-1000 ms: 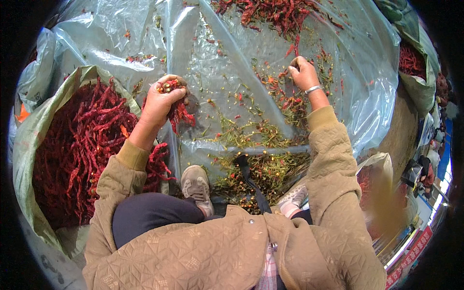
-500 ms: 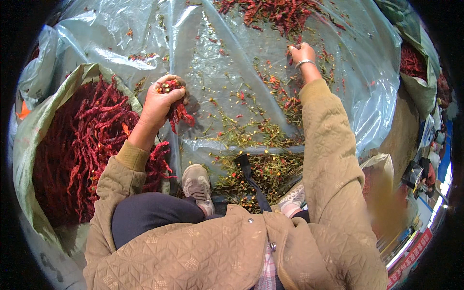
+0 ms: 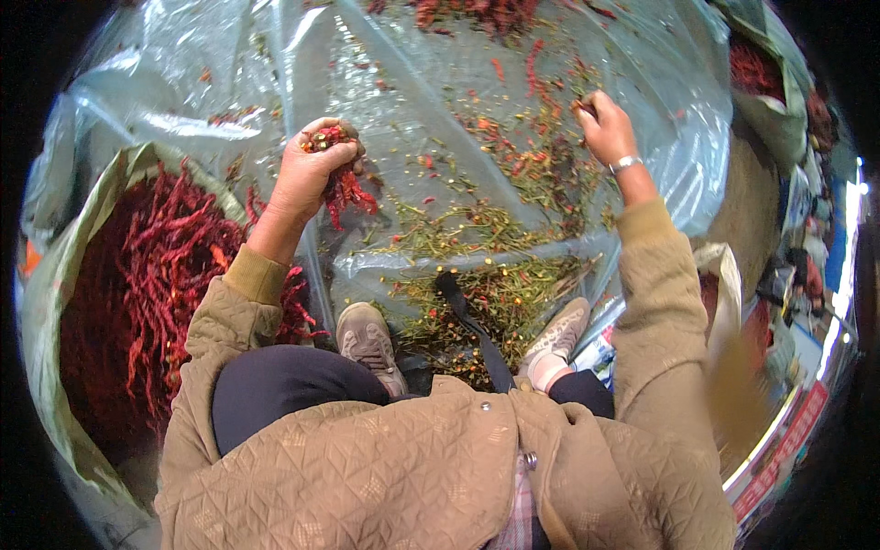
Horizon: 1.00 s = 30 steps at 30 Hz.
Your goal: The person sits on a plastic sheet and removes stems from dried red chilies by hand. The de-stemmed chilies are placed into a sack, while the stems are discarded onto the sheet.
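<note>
My left hand (image 3: pixel 310 174) is closed around a bunch of dried red chili peppers (image 3: pixel 348 194). Their pale cut-looking ends show above the thumb, and the wrinkled red tips hang below the fingers. Farther right, my right hand (image 3: pixel 609 136) is held over the plastic sheet with its thumb and fingers pinched together. Whatever is in that pinch is too small to make out. Under and between the hands, green stems and caps (image 3: pixel 486 229) lie scattered with red bits. A heap of dried red chilies (image 3: pixel 477 13) sits at the far edge.
At my left stands a pale woven sack (image 3: pixel 44 312) full of dried red chilies (image 3: pixel 170 266). A clear plastic sheet (image 3: pixel 403 128) covers the ground. Stems (image 3: pixel 440 330) pile between my shoes, with a black strap (image 3: pixel 472 325) across them. Another sack (image 3: pixel 779 137) stands far right.
My right hand has moved right and nearer to me, away from the far heap. My left hand still grips its chilies. The view has shifted, so the far heap shows less.
</note>
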### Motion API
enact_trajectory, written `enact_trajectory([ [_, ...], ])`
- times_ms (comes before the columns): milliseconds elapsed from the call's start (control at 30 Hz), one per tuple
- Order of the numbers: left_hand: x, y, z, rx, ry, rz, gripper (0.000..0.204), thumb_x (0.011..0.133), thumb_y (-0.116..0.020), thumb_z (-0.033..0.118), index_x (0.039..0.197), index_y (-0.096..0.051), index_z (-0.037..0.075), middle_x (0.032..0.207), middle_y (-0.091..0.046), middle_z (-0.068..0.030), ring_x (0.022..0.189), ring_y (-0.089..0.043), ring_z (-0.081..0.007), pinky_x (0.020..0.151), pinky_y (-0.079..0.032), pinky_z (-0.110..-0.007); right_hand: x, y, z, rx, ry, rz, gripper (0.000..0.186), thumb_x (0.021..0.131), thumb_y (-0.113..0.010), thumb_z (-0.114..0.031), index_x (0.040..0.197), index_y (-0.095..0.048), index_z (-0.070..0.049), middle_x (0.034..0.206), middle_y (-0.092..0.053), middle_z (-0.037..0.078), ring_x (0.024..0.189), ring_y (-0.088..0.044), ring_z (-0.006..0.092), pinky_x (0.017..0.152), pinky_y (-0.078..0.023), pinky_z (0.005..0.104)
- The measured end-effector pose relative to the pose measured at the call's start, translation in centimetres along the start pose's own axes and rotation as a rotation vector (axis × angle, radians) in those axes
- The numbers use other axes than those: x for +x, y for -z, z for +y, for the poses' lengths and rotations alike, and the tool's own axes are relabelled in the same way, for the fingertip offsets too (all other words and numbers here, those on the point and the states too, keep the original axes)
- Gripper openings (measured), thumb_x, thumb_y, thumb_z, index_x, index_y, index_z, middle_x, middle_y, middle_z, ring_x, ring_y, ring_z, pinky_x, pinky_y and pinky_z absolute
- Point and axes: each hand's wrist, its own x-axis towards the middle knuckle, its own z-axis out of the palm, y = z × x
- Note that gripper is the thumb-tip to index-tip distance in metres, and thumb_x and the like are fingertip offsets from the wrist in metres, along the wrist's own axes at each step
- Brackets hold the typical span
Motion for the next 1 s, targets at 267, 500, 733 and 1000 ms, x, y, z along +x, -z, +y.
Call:
enact_trajectory([
  [267,2.3,-3.8,-0.7,-0.011,0.011,-0.148,0.018,0.072,-0.060,-0.001,0.089,-0.053,0.000,0.073,-0.058,-0.0063,0.059,-0.056,-0.0138,0.054,-0.048,-0.025,-23.1,16.6,17.3,-0.587,-0.253,-0.038,0.018,0.079,-0.051,-0.008,0.094,-0.048,0.000,0.092,-0.050,0.022,0.090,-0.048,0.0380,0.078,-0.040,0.0411],
  [500,1.0,-3.5,-0.7,0.256,0.002,-0.111,0.020,0.069,-0.065,0.003,0.086,-0.055,0.003,0.073,-0.054,-0.0019,0.062,-0.052,-0.0097,0.056,-0.046,-0.025,-25.6,24.0,28.5,-0.684,-0.597,-0.268,0.026,0.075,-0.049,-0.008,0.100,-0.054,-0.002,0.088,-0.059,0.021,0.079,-0.055,0.0335,0.071,-0.042,0.0389],
  [733,-6.3,2.3,4.4,0.695,-0.492,0.200,0.025,0.066,-0.062,0.004,0.091,-0.055,0.001,0.077,-0.058,-0.0063,0.070,-0.055,-0.0092,0.065,-0.046,-0.024,-5.0,16.0,18.1,-0.387,-0.073,-0.249,0.011,0.086,-0.044,-0.011,0.083,-0.047,-0.001,0.072,-0.049,0.020,0.064,-0.046,0.0319,0.062,-0.040,0.0345],
  [1000,-27.0,15.7,16.9,2.234,-0.140,1.087,0.043,0.069,-0.065,0.041,0.087,-0.057,0.002,0.084,-0.058,-0.0163,0.080,-0.056,-0.0332,0.069,-0.044,-0.042,5.5,7.0,2.4,-0.145,0.400,-0.273,0.013,0.082,-0.050,-0.010,0.090,-0.054,-0.002,0.082,-0.056,0.018,0.076,-0.054,0.0325,0.067,-0.043,0.0359],
])
